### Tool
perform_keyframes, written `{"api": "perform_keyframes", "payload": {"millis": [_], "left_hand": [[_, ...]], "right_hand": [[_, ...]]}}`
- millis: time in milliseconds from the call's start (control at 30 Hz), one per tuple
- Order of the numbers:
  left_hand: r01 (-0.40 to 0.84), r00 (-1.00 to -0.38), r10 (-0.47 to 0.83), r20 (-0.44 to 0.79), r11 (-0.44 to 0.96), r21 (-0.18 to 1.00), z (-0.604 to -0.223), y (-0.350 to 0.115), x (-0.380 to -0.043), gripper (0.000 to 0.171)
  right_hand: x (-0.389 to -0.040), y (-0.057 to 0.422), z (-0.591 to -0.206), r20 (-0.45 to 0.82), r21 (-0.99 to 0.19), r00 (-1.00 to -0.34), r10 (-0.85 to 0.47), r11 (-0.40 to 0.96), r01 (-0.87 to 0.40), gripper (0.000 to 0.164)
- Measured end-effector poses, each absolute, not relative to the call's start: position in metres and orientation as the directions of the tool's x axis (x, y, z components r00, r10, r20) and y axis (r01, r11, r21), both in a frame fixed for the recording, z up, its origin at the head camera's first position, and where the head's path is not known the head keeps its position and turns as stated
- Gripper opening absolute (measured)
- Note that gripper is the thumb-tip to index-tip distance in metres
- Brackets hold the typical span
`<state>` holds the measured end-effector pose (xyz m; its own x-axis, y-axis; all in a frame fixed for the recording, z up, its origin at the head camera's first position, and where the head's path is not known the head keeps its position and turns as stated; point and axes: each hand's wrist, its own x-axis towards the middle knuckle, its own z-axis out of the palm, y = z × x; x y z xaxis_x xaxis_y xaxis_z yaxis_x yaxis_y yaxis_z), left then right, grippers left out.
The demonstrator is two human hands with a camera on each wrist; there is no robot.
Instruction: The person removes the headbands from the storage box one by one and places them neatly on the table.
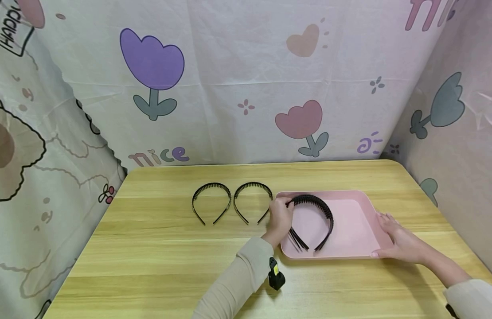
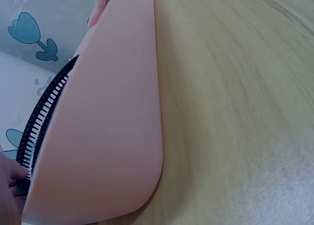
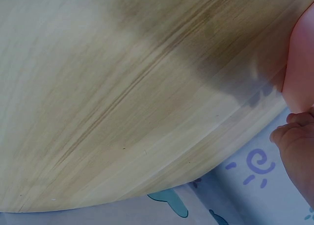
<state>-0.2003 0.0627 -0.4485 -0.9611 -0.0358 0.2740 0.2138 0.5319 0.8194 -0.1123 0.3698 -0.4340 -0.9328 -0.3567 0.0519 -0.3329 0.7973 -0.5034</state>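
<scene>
A pink tray (image 1: 351,226) lies on the table. Several black toothed headbands (image 1: 329,212) are stacked together in its left part, their open ends toward the near side. My left hand (image 1: 281,217) reaches over the tray's left rim and pinches the headbands near their upper left; its fingertips are partly hidden. In the left wrist view, the headbands (image 2: 37,122) show behind the tray's wall (image 2: 108,107). My right hand (image 1: 401,239) holds the tray's near right corner, thumb at the front rim and fingers on the right side.
Two more black headbands, one on the left (image 1: 193,204) and one nearer the tray (image 1: 235,201), lie side by side on the wooden table (image 1: 150,261). A printed cloth (image 1: 230,88) hangs behind the table and at its sides.
</scene>
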Motion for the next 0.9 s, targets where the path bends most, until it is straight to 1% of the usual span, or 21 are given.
{"api": "perform_keyframes", "payload": {"millis": [67, 167, 200, 300, 400, 567, 667, 800, 900], "left_hand": [[0.248, -0.95, -0.031, 0.31, 0.528, 0.812, -0.448, 0.062, -0.201, 0.014], [0.258, -0.946, -0.042, 0.322, 0.505, 0.824, -0.445, 0.062, -0.201, 0.015], [0.238, -0.952, -0.052, 0.301, 0.492, 0.837, -0.438, 0.061, -0.198, 0.015], [0.227, -0.953, -0.073, 0.294, 0.469, 0.854, -0.434, 0.061, -0.198, 0.013], [0.241, -0.948, -0.076, 0.308, 0.458, 0.855, -0.432, 0.061, -0.198, 0.013], [0.233, -0.952, -0.081, 0.296, 0.438, 0.868, -0.429, 0.059, -0.198, 0.013], [0.197, -0.963, -0.083, 0.256, 0.432, 0.88, -0.426, 0.057, -0.2, 0.013], [0.161, -0.971, -0.086, 0.222, 0.452, 0.878, -0.421, 0.053, -0.202, 0.01], [0.171, -0.966, -0.093, 0.242, 0.474, 0.864, -0.419, 0.049, -0.204, 0.007]], "right_hand": [[-0.112, 0.37, -0.434, 0.046, -0.508, -0.935, -0.353, 0.797, -0.326, 0.106], [-0.112, 0.37, -0.435, 0.043, -0.513, -0.935, -0.351, 0.796, -0.322, 0.106], [-0.112, 0.37, -0.435, 0.045, -0.515, -0.935, -0.351, 0.794, -0.323, 0.106], [-0.112, 0.37, -0.434, 0.042, -0.522, -0.935, -0.351, 0.79, -0.321, 0.105], [-0.111, 0.37, -0.434, 0.037, -0.525, -0.936, -0.349, 0.79, -0.315, 0.105], [-0.111, 0.369, -0.433, 0.023, -0.534, -0.939, -0.344, 0.789, -0.303, 0.106], [-0.112, 0.369, -0.433, 0.016, -0.54, -0.939, -0.343, 0.787, -0.297, 0.106], [-0.111, 0.368, -0.432, 0.013, -0.536, -0.94, -0.341, 0.791, -0.295, 0.107], [-0.111, 0.368, -0.432, 0.015, -0.533, -0.938, -0.345, 0.791, -0.3, 0.107]]}}
